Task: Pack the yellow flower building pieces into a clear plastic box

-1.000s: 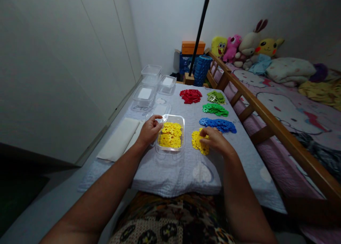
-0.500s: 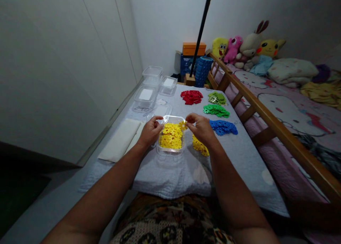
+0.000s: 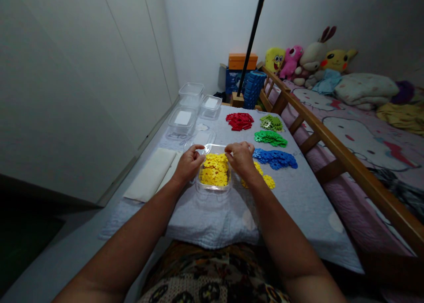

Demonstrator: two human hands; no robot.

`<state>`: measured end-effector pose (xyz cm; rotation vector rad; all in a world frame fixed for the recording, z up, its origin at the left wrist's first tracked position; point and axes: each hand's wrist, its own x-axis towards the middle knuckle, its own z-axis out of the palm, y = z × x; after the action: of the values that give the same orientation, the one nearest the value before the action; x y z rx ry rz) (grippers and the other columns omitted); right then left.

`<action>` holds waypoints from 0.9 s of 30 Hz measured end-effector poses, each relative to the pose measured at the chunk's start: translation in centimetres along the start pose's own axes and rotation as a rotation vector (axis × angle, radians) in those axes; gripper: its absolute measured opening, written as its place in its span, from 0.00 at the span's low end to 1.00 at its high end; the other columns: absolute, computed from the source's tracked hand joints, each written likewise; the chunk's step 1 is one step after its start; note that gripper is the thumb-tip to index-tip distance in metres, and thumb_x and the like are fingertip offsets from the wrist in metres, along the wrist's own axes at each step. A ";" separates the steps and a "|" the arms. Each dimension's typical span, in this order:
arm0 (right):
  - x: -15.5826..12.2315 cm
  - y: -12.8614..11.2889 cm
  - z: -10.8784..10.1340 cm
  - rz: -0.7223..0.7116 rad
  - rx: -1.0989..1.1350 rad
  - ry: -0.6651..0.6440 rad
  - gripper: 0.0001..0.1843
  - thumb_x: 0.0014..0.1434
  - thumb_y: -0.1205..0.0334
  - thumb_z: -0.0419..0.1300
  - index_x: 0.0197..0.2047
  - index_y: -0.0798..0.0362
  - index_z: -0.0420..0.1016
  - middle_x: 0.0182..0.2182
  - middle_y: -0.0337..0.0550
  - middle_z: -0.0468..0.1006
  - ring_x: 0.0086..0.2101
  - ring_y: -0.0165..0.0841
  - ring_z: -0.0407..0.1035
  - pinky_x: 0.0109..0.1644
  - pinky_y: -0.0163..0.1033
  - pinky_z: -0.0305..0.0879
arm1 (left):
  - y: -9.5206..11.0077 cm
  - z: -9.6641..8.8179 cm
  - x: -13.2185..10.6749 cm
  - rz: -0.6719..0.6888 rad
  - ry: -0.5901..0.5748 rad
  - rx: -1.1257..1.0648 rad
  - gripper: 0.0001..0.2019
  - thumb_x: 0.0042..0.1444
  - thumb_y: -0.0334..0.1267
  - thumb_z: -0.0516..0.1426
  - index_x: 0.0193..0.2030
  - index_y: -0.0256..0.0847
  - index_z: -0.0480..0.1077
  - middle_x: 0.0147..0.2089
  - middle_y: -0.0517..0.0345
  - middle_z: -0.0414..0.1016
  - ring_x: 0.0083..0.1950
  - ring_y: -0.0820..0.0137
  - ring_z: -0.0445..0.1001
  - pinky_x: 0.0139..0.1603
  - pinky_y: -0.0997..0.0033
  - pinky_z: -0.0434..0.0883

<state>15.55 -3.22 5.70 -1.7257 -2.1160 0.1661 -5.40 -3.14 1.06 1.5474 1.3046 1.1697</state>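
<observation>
A clear plastic container (image 3: 213, 188) holds a layered heap of yellow flower-shaped plastic pieces (image 3: 213, 175). My left hand (image 3: 190, 164) is closed on the container's left rim, thumb near the inside. Over the right side of the container, my right hand (image 3: 241, 158) is closed, its fingertips at a yellow flower piece (image 3: 222, 157) by the heap's upper right corner. Loose yellow flower pieces (image 3: 269, 181) lie on the cloth right of the container, partly hidden behind my right wrist and forearm.
Piles of blue (image 3: 276, 158), green (image 3: 270, 138), light green (image 3: 271, 123) and red pieces (image 3: 239, 121) lie along the right. Clear boxes (image 3: 182, 119) stand at the back left, a transparent lid (image 3: 205, 137) behind the container. A folded cream cloth (image 3: 150, 175) lies left. A wooden bed rail (image 3: 308, 122) borders the table.
My right hand has moved left over the container with the yellow flower piece, uncovering more loose yellow pieces on the right. My left hand has stayed at the rim.
</observation>
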 end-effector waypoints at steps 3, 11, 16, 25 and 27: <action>-0.1 1.5 -1.2 0.021 0.043 0.043 0.09 0.64 0.66 0.62 0.44 0.48 0.83 0.48 0.48 0.84 0.52 0.45 0.67 0.60 0.52 0.53 | -0.1 0.0 0.0 0.002 -0.001 0.006 0.18 0.55 0.42 0.58 0.51 0.38 0.71 0.22 0.72 0.55 0.24 0.74 0.56 0.29 0.72 0.55; -0.9 8.0 -4.1 0.153 -0.093 -0.110 0.10 0.64 0.64 0.60 0.40 0.49 0.85 0.44 0.46 0.85 0.49 0.41 0.73 0.56 0.44 0.60 | 0.0 0.1 0.0 -0.015 0.002 0.002 0.18 0.54 0.42 0.59 0.51 0.38 0.71 0.22 0.71 0.56 0.24 0.74 0.56 0.29 0.72 0.55; -2.1 8.4 -4.1 0.244 -0.307 -0.252 0.14 0.65 0.60 0.60 0.48 0.48 0.86 0.50 0.52 0.83 0.54 0.49 0.70 0.52 0.46 0.61 | -0.1 0.1 0.1 -0.008 -0.001 -0.009 0.18 0.54 0.43 0.59 0.50 0.38 0.71 0.22 0.71 0.56 0.24 0.74 0.56 0.28 0.72 0.55; -2.6 8.4 -2.7 0.261 -0.361 -0.273 0.13 0.62 0.62 0.61 0.45 0.50 0.86 0.51 0.56 0.79 0.53 0.51 0.69 0.51 0.48 0.62 | 0.6 0.1 -0.1 -0.021 0.002 -0.020 0.18 0.53 0.43 0.59 0.50 0.39 0.71 0.22 0.72 0.55 0.23 0.74 0.55 0.28 0.72 0.54; -2.7 8.8 -2.3 0.241 -0.337 -0.209 0.11 0.60 0.63 0.62 0.42 0.50 0.86 0.49 0.56 0.80 0.51 0.50 0.69 0.49 0.48 0.62 | 0.6 0.1 -0.1 -0.024 0.008 -0.012 0.18 0.53 0.43 0.59 0.49 0.39 0.71 0.22 0.72 0.55 0.23 0.74 0.55 0.27 0.72 0.53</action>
<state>24.91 -4.14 4.22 -2.2497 -2.1711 0.0603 -5.18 -3.38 1.63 1.5163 1.3151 1.1678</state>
